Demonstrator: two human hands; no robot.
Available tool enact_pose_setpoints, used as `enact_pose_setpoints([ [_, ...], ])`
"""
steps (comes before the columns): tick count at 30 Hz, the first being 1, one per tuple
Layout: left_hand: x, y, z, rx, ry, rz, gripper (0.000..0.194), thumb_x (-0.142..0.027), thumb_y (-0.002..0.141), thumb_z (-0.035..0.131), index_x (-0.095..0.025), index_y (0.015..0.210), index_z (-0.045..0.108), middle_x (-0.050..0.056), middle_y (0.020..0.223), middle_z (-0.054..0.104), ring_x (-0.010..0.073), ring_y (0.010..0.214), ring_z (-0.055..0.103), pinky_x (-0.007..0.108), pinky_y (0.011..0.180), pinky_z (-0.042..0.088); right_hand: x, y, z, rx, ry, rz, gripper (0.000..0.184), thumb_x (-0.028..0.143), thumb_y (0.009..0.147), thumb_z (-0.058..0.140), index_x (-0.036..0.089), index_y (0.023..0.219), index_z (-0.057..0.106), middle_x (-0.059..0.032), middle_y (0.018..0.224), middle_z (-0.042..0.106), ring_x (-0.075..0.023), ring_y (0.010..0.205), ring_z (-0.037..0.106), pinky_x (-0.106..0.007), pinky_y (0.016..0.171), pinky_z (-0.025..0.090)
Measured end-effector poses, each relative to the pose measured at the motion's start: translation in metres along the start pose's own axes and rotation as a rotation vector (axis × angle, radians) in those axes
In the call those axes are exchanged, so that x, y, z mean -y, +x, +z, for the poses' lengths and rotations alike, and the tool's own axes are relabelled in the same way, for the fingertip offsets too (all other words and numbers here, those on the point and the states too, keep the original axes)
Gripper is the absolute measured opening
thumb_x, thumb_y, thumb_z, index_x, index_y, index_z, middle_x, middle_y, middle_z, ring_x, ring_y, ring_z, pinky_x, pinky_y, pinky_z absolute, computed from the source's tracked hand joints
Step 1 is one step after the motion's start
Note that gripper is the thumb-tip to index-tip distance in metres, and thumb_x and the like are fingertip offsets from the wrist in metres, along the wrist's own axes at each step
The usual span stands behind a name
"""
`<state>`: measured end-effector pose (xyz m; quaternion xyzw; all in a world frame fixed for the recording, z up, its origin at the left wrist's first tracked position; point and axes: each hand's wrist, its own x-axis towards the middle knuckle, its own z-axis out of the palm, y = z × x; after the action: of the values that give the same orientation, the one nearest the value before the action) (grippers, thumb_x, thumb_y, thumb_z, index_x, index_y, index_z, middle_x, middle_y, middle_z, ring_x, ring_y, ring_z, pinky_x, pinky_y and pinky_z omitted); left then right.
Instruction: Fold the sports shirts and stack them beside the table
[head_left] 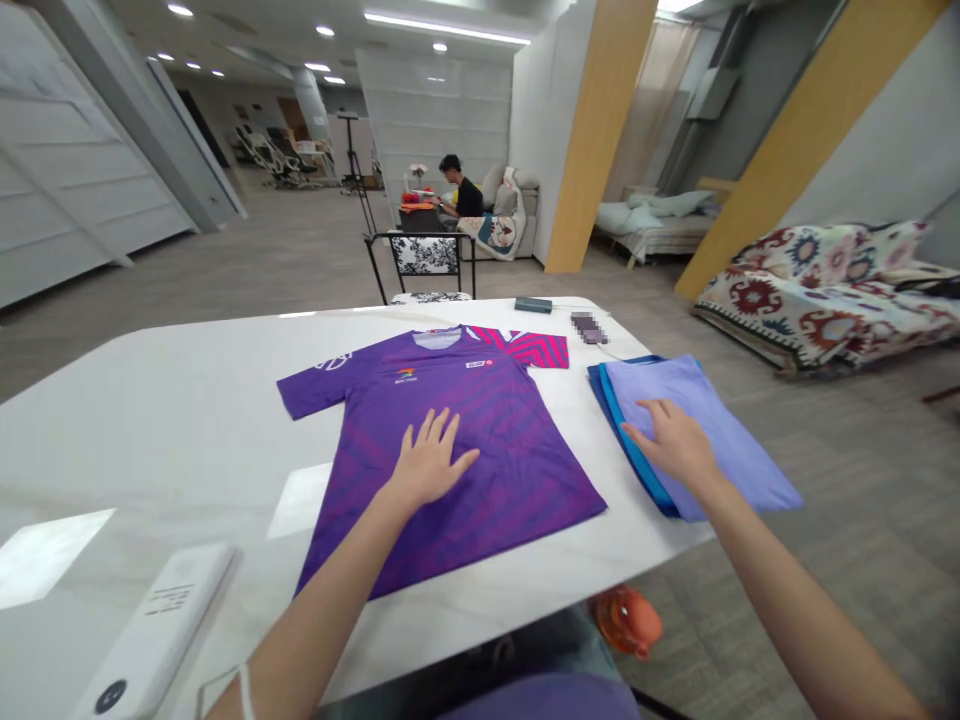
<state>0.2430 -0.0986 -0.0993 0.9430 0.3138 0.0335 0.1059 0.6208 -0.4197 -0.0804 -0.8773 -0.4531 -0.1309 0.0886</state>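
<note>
A purple short-sleeved sports shirt [480, 490] lies spread flat, front up, on the white table [187, 410], its collar pointing away from me. One of its sleeves is pink striped. My left hand [429, 462] rests on the middle of the shirt, palm down with fingers spread. To the right, my right hand [673, 440] lies over a stack of folded clothes, fingers stretched out on the lavender garment [739, 450] on top. Bright blue and dark blue folded garments [637, 455] show beneath it along the left side.
A white boxy device [161, 635] lies at the near left. At the far edge are a dark flat box [533, 304] and a blurred-out phone-like object [589, 328] with a cable. A chair [425, 256] stands beyond; an orange-lidded bottle [630, 620] is below the near edge. Someone sits farther back.
</note>
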Motion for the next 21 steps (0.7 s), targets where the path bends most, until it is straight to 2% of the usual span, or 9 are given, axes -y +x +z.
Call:
enact_pose_setpoints([
  [3, -0.028, -0.061, 0.032, 0.037, 0.013, 0.045, 0.09, -0.076, 0.112, 0.042, -0.022, 0.184, 0.035, 0.013, 0.192, 0.024, 0.0428, 0.18, 0.012, 0.074, 0.141, 0.015, -0.06, -0.053, -0.009, -0.021, -0.12, 0.179, 0.068, 0.067, 0.107, 0.061, 0.014, 0.149, 0.068, -0.0253, 0.142, 0.07, -0.0437, 0.126, 0.068, -0.056, 0.105, 0.054],
  [7, -0.046, -0.101, 0.044, -0.055, -0.03, 0.038, 0.084, -0.064, 0.113, 0.05, -0.014, 0.18, 0.042, 0.021, 0.189, 0.029, 0.0445, 0.179, 0.017, 0.073, 0.141, 0.013, -0.076, -0.091, -0.018, -0.045, -0.09, 0.155, 0.041, 0.054, 0.113, 0.057, 0.02, 0.127, 0.075, -0.0195, 0.132, 0.073, -0.0374, 0.121, 0.068, -0.049, 0.1, 0.053],
  [9, -0.066, -0.108, 0.036, -0.17, -0.165, 0.072, 0.081, -0.063, 0.113, 0.052, -0.014, 0.177, 0.046, 0.023, 0.186, 0.036, 0.0438, 0.177, 0.024, 0.072, 0.141, 0.017, -0.063, -0.096, -0.03, -0.121, 0.003, 0.132, 0.034, 0.048, 0.115, 0.055, 0.021, 0.114, 0.076, -0.0175, 0.123, 0.075, -0.0352, 0.116, 0.069, -0.048, 0.099, 0.053],
  [11, -0.096, -0.111, 0.026, -0.184, -0.431, 0.122, 0.079, -0.066, 0.112, 0.053, -0.017, 0.175, 0.049, 0.023, 0.178, 0.049, 0.0411, 0.171, 0.039, 0.067, 0.14, 0.028, -0.041, -0.103, -0.047, -0.217, 0.18, 0.065, 0.031, 0.046, 0.115, 0.057, 0.022, 0.11, 0.075, -0.0154, 0.117, 0.076, -0.0333, 0.112, 0.071, -0.048, 0.1, 0.054],
  [13, -0.134, -0.109, 0.022, -0.037, -0.836, 0.102, 0.081, -0.073, 0.112, 0.049, -0.018, 0.171, 0.051, 0.023, 0.167, 0.061, 0.0383, 0.156, 0.058, 0.06, 0.132, 0.045, -0.012, -0.121, -0.067, -0.289, 0.402, -0.06, 0.024, 0.044, 0.115, 0.06, 0.024, 0.112, 0.075, -0.0132, 0.119, 0.077, -0.0315, 0.114, 0.072, -0.047, 0.104, 0.055],
  [15, -0.174, -0.103, 0.025, 0.227, -1.269, -0.021, 0.09, -0.082, 0.111, 0.036, -0.016, 0.169, 0.052, 0.026, 0.16, 0.066, 0.0377, 0.141, 0.071, 0.056, 0.119, 0.058, 0.023, -0.15, -0.089, -0.274, 0.599, -0.228, 0.016, 0.039, 0.115, 0.065, 0.027, 0.117, 0.075, -0.0112, 0.127, 0.078, -0.0299, 0.123, 0.071, -0.048, 0.112, 0.054],
  [18, -0.227, -0.094, 0.04, 0.561, -1.672, -0.129, 0.112, -0.097, 0.103, 0.015, -0.012, 0.162, 0.059, 0.026, 0.149, 0.073, 0.0386, 0.128, 0.079, 0.054, 0.11, 0.064, 0.073, -0.201, -0.121, -0.049, 0.856, -0.518, 0.011, 0.035, 0.112, 0.072, 0.029, 0.121, 0.076, -0.0083, 0.131, 0.078, -0.0266, 0.13, 0.07, -0.049, 0.121, 0.051],
  [19, -0.24, -0.092, 0.046, 0.58, -1.715, -0.097, 0.115, -0.099, 0.101, 0.013, -0.012, 0.159, 0.063, 0.026, 0.143, 0.077, 0.039, 0.124, 0.081, 0.055, 0.108, 0.065, 0.085, -0.216, -0.129, 0.061, 0.935, -0.598, 0.012, 0.035, 0.111, 0.074, 0.03, 0.121, 0.077, -0.0073, 0.128, 0.079, -0.0254, 0.127, 0.072, -0.048, 0.121, 0.053],
  [21, -0.258, -0.091, 0.055, 0.481, -1.712, -0.001, 0.106, -0.097, 0.103, 0.022, -0.015, 0.151, 0.069, 0.024, 0.135, 0.08, 0.0394, 0.121, 0.081, 0.055, 0.106, 0.066, 0.097, -0.238, -0.14, 0.284, 1.035, -0.672, 0.015, 0.038, 0.107, 0.079, 0.033, 0.122, 0.079, -0.0059, 0.123, 0.081, -0.0258, 0.118, 0.076, -0.048, 0.117, 0.057],
])
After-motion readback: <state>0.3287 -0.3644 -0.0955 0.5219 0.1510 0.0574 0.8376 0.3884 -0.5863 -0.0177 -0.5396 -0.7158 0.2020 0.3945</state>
